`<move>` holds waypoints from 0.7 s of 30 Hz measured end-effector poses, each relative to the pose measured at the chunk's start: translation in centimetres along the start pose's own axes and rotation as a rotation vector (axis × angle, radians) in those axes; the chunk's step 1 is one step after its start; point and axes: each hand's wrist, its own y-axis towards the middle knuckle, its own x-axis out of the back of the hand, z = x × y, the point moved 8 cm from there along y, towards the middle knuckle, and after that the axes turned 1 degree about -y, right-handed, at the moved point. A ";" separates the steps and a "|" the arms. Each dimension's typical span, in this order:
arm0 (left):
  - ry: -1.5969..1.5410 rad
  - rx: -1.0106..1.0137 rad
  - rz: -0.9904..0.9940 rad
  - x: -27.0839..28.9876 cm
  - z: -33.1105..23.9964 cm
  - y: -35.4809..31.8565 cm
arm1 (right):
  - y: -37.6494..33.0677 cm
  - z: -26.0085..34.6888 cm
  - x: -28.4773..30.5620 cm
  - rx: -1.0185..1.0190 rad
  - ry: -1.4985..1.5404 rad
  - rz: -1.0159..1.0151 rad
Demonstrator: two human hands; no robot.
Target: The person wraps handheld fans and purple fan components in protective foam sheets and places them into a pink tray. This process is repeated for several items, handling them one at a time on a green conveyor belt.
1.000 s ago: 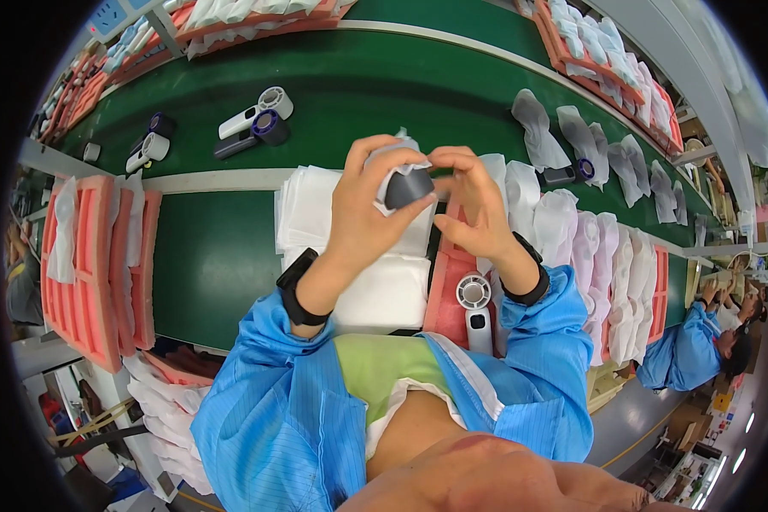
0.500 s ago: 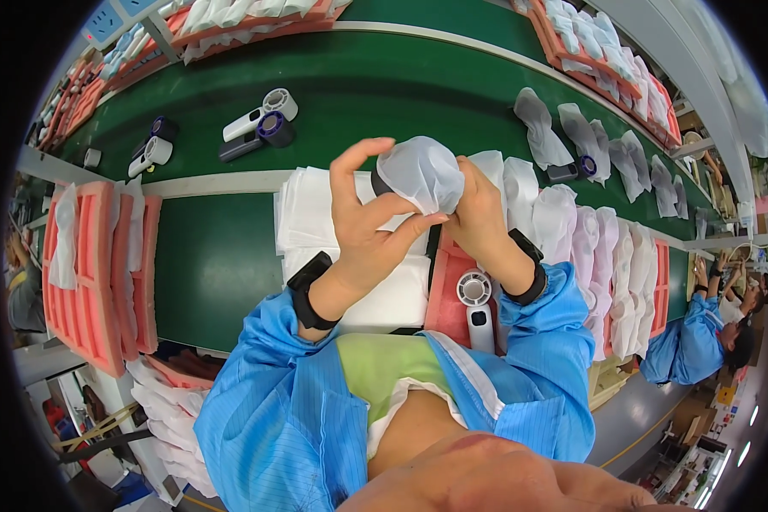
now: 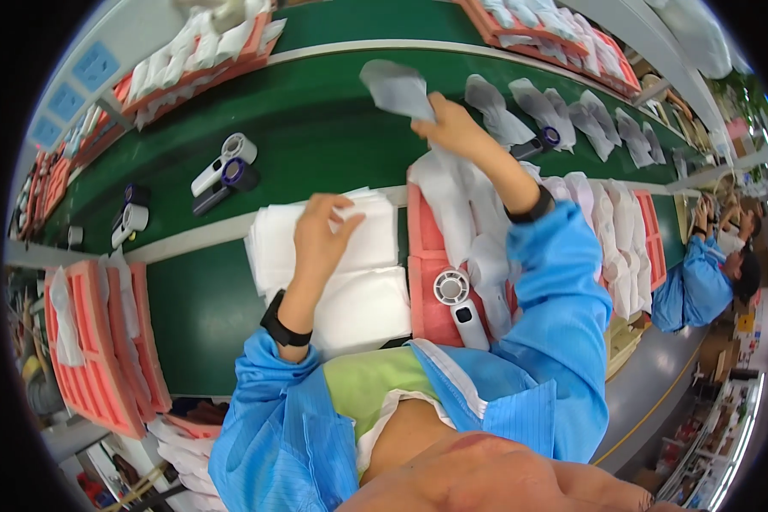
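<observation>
The grip of the right hand (image 3: 452,130), in the upper middle of the frame, is closed on a grey pouch (image 3: 395,88) held over the green table (image 3: 316,128). The left hand (image 3: 322,230), at centre, hovers open with fingers spread over a stack of white sheets (image 3: 358,294), holding nothing. Just right of the stack a white handheld fan (image 3: 459,303) lies on a pink foam tray (image 3: 427,282). More grey pouches (image 3: 555,107) line the upper right.

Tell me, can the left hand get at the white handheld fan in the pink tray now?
Probably yes. The left hand rests empty on the white bag stack, and the white fan lies uncovered beside it in the pink tray.
</observation>
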 end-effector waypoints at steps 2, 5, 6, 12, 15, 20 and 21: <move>0.156 -0.036 0.075 -2.6 0.1 -1.0 | 2.9 -4.6 0.8 -0.072 -0.262 -0.080; 0.349 -0.128 0.120 -4.4 -0.5 -1.8 | 4.4 -12.1 -1.5 -0.204 -0.547 0.201; 0.378 -0.170 0.095 -4.2 -0.6 -2.1 | 4.5 -13.0 -1.2 -0.198 -0.577 0.250; 0.376 -0.211 0.059 -4.2 0.4 -2.1 | 1.2 -22.4 10.9 -0.332 -0.906 -0.124; 0.340 -0.197 0.054 -3.8 0.6 -1.9 | -5.5 -29.0 13.5 -0.494 -0.829 -0.137; 0.288 -0.130 0.042 -3.5 2.0 -1.8 | -6.6 -29.4 14.2 -0.484 -0.766 0.106; 0.259 -0.127 0.051 -3.5 2.4 -1.8 | -6.6 -27.8 14.6 -0.508 -0.692 0.139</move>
